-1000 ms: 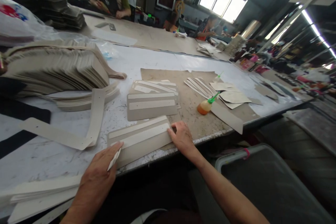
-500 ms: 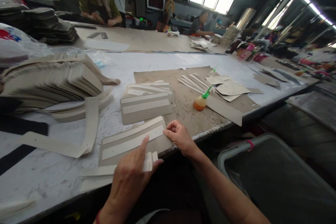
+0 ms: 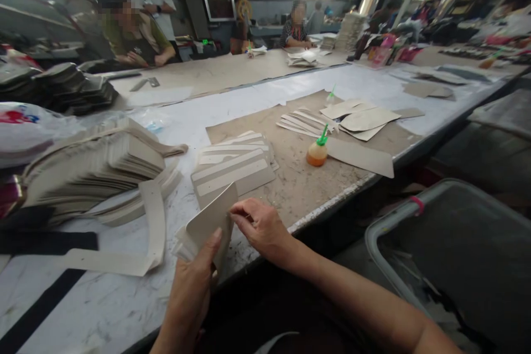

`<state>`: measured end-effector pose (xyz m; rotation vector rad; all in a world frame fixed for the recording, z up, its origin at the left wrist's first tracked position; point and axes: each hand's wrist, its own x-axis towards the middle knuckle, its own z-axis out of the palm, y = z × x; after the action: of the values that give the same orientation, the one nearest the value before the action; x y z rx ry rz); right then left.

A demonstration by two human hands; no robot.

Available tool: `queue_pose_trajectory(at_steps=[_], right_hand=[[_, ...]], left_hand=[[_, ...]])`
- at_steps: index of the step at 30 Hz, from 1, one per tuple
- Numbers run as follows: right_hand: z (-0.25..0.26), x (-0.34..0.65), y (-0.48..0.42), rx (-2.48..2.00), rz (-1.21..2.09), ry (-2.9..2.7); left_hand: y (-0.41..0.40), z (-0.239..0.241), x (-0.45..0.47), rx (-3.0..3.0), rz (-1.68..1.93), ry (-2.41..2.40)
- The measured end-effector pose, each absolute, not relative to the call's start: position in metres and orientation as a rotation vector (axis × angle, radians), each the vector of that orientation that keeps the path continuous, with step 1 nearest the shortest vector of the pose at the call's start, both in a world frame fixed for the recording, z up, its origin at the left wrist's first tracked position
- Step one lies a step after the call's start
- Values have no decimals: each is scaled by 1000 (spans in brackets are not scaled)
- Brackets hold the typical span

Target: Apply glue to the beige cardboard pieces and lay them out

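My left hand (image 3: 194,282) grips a grey card piece (image 3: 209,221) lifted off the table's near edge, thumb across its face, with white strips bunched under it. My right hand (image 3: 259,227) pinches the top right edge of the same card piece. Just beyond lies a stack of grey card pieces with white strips (image 3: 234,163) on a brown paper sheet (image 3: 298,177).
A large fanned pile of card pieces (image 3: 99,168) lies at left, with a bent card strip (image 3: 141,243) in front. An orange glue bottle with green nozzle (image 3: 317,150) stands on the sheet. A grey bin (image 3: 418,210) sits at right below the table. Other people work at the far side.
The card piece that lay flat at the table edge has been lifted and tilted up between both hands. My head has turned a little, shifting the view.
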<state>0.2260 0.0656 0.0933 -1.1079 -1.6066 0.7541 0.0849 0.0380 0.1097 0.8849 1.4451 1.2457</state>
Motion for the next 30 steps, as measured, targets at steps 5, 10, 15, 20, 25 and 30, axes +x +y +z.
queue_pose_trajectory(at_steps=[5, 10, 15, 20, 25, 30], right_hand=[[87, 218, 71, -1147, 542, -1807], [91, 216, 72, -1132, 541, -1884], [89, 215, 74, -1204, 608, -1767], [86, 218, 74, -1226, 703, -1654], [89, 221, 68, -1211, 750, -1610], [88, 238, 62, -1162, 1295, -1373]], left_hand=[[38, 110, 81, 741, 1255, 1372], [37, 104, 75, 736, 1209, 1367], [37, 104, 73, 685, 1212, 1344], [40, 106, 72, 543, 1211, 1270], [41, 109, 71, 527, 1169, 1303], [34, 96, 78, 1118, 1119, 1441]])
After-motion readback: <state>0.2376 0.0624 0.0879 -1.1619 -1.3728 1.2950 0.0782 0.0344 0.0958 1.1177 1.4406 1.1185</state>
